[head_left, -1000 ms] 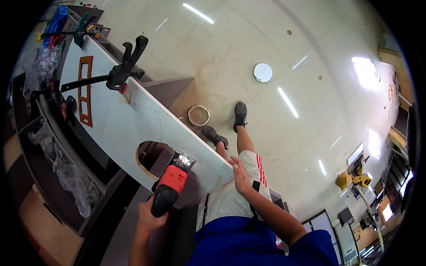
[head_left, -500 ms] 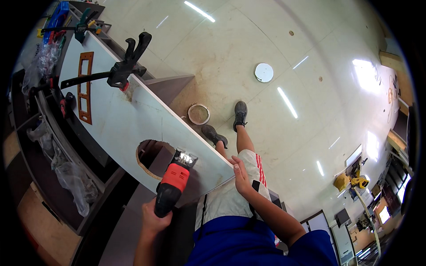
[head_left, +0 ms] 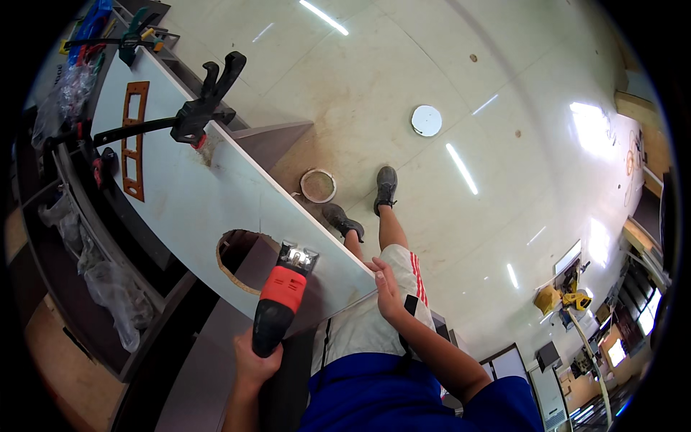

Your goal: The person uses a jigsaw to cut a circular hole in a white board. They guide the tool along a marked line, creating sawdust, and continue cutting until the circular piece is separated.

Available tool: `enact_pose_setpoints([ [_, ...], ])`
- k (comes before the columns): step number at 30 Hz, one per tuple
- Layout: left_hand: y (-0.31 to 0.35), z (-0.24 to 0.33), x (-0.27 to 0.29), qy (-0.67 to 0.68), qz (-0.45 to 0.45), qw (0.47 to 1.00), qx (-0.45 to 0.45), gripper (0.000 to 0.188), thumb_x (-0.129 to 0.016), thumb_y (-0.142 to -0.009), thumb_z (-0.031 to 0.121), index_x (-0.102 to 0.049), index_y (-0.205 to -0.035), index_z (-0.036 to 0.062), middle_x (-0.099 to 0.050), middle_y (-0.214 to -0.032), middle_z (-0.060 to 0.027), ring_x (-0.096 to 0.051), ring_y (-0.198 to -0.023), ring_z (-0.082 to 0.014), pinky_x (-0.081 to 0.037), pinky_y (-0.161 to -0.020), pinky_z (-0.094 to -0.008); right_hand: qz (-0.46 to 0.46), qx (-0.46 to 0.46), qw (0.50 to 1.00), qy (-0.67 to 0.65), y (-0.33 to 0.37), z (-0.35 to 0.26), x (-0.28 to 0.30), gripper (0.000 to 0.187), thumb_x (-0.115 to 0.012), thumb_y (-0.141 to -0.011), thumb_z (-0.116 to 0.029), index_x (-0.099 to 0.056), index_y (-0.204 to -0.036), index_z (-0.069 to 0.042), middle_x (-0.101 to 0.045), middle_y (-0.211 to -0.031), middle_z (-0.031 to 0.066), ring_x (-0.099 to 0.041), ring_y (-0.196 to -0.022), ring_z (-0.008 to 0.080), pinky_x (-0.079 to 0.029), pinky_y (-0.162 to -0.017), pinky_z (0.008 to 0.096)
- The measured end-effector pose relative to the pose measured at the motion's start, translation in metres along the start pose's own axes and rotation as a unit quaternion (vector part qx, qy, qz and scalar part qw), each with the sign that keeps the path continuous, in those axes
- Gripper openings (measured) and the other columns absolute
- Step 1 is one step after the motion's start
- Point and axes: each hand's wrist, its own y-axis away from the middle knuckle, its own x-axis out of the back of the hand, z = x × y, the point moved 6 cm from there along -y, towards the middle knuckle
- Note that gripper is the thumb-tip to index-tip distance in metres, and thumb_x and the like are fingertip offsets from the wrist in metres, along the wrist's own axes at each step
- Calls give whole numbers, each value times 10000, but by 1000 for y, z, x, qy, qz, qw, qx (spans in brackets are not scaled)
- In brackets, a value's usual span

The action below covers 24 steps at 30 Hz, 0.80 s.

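- The left hand [head_left: 257,363] is closed around the black rear part of a red and black power tool [head_left: 281,291].
- This power tool stands with its metal front on the pale panel [head_left: 216,191], between the right rim of a round hole [head_left: 243,253] and the long right edge of the panel. I cannot see its blade.
- The right hand [head_left: 389,288] is not clenched; its fingers are stretched and rest at the near right corner of the panel. How strongly it presses, I cannot tell.
- The hole lies near the left edge of the panel, in its near part, and its cut rim looks rough and brown.
- A black clamp [head_left: 194,119] sits on the long right edge, toward the far end, and its bar reaches across to the left edge.
- Under this bar lies a brown template [head_left: 132,153] with rectangular openings, close to the left edge.
- A dark green clamp [head_left: 131,45] is at the far end of the panel.
- On the floor [head_left: 360,86], beyond the right edge, there is a white disc [head_left: 426,121], well apart from the shoes [head_left: 386,189].
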Motion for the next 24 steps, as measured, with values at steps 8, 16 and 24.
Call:
enact_pose_setpoints([
  [8,4,3,-8,0,23,999,41,126,-692,-731,28,-676,-849,-13,-670,-686,-183,-740,-688,-302,-531,-606,-361,-10,-9,1000,-12,0,2,1,489,-388,-1099,-300,-376,-1465,24,-556,-1395,169,-490,-1310,232,-329,-1138,353],
  [16,4,5,-16,38,39,997,48,75,-674,-770,9,-674,-837,-27,-656,-668,-98,-672,-665,-153,-503,-602,-322,-30,-44,998,-26,2,-5,1,523,-398,-1100,-326,-344,-1483,26,-537,-1423,155,-470,-1333,222,-318,-1147,350],
  [24,13,-9,-23,69,61,991,93,66,-631,-809,-15,-630,-743,-18,-609,-628,-20,-593,-575,-107,-468,-553,-279,-60,-51,997,-18,-1,-9,1,512,-378,-1106,-309,-330,-1491,25,-521,-1444,165,-456,-1356,232,-304,-1162,358],
])
